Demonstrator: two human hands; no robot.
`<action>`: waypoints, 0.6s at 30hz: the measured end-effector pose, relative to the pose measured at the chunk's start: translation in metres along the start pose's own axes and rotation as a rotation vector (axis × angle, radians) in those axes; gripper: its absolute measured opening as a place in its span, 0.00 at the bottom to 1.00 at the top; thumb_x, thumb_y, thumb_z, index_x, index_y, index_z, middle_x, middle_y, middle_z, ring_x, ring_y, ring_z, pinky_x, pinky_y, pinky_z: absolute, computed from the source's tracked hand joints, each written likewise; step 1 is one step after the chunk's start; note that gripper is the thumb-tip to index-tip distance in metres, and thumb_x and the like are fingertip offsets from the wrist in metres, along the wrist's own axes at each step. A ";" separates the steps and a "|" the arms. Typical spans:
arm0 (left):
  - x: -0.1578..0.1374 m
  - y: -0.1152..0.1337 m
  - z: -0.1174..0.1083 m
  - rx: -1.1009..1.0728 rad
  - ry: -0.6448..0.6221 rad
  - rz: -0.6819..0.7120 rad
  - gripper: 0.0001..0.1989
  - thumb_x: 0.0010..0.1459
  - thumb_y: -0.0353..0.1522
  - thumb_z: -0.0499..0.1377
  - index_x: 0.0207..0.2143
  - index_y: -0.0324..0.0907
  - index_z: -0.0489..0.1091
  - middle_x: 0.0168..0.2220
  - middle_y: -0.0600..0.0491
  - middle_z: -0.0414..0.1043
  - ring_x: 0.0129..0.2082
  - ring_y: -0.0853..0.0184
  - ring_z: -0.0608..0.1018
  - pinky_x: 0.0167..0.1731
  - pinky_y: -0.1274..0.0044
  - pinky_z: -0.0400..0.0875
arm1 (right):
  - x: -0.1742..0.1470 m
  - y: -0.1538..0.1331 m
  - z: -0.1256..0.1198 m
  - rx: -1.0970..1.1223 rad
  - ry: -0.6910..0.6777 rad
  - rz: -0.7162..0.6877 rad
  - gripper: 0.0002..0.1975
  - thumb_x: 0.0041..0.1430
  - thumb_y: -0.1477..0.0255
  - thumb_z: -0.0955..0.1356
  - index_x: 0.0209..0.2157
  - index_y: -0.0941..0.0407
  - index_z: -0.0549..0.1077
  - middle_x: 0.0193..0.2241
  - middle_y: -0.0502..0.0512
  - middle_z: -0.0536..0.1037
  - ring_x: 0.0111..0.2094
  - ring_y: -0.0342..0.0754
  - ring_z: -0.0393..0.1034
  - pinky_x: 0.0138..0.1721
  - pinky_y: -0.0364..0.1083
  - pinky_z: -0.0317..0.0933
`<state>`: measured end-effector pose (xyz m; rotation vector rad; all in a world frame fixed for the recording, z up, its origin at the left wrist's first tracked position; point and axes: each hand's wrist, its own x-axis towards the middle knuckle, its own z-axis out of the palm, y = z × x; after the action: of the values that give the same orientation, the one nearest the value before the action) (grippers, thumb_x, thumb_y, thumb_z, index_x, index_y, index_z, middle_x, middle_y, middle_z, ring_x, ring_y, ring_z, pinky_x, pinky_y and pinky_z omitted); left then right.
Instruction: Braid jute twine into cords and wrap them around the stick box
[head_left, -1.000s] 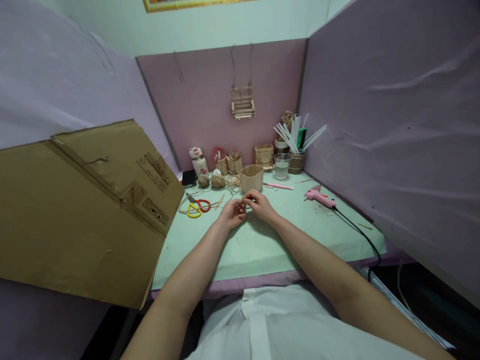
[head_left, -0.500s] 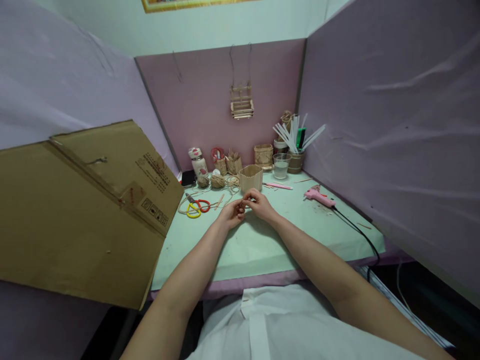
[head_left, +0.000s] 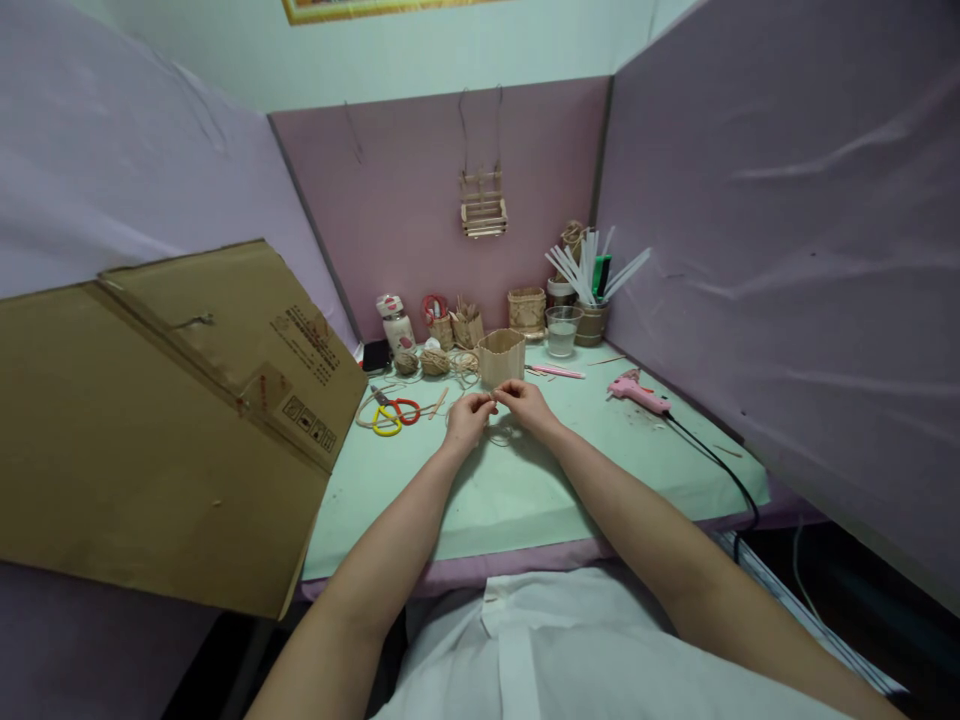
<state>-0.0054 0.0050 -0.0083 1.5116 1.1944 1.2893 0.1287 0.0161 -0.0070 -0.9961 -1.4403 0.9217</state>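
My left hand (head_left: 469,418) and my right hand (head_left: 526,405) meet above the middle of the table, fingertips pinched close together. Between them they hold a thin twine (head_left: 501,437), whose loose loop hangs or lies just below the fingers. The exact spot where it is gripped is too small to make out. Right behind my hands stands a pale box made of wooden sticks (head_left: 501,358). Left of my left hand lie scissors (head_left: 395,414) with one yellow and one red handle, next to a flat wooden stick (head_left: 439,402).
Twine balls (head_left: 435,362), a bottle (head_left: 396,322), a cup of water (head_left: 562,332) and a pot of white glue sticks (head_left: 591,322) line the back. A pink glue gun (head_left: 639,393) with a black cord lies right. A large cardboard sheet (head_left: 172,430) leans at left.
My left hand has turned and its fingers have drawn up to meet the right fingertips. A loop of twine now shows beneath my hands. The other things stay in place.
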 end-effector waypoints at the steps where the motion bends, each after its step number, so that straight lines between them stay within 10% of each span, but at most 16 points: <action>1: -0.001 0.000 0.000 0.061 -0.003 0.020 0.05 0.47 0.32 0.60 0.24 0.39 0.72 0.23 0.53 0.72 0.22 0.72 0.67 0.25 0.80 0.58 | 0.000 0.001 0.000 -0.011 0.003 0.006 0.12 0.44 0.62 0.68 0.23 0.57 0.70 0.22 0.50 0.72 0.27 0.44 0.63 0.32 0.44 0.57; 11: -0.011 0.008 0.013 0.203 -0.108 0.077 0.05 0.47 0.29 0.60 0.20 0.41 0.71 0.20 0.53 0.72 0.22 0.70 0.68 0.27 0.79 0.59 | 0.016 0.012 -0.009 -0.094 0.376 0.130 0.08 0.42 0.66 0.65 0.18 0.55 0.63 0.19 0.47 0.66 0.25 0.44 0.59 0.30 0.44 0.53; 18: -0.011 0.006 0.010 0.054 -0.085 -0.001 0.04 0.46 0.31 0.62 0.22 0.40 0.72 0.21 0.52 0.72 0.22 0.71 0.69 0.25 0.79 0.60 | 0.014 0.007 -0.015 0.010 0.303 0.043 0.12 0.43 0.61 0.66 0.20 0.55 0.65 0.19 0.47 0.65 0.24 0.43 0.57 0.28 0.43 0.53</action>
<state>0.0048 -0.0076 -0.0067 1.5886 1.1834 1.1885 0.1432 0.0314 -0.0075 -1.1113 -1.1624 0.7696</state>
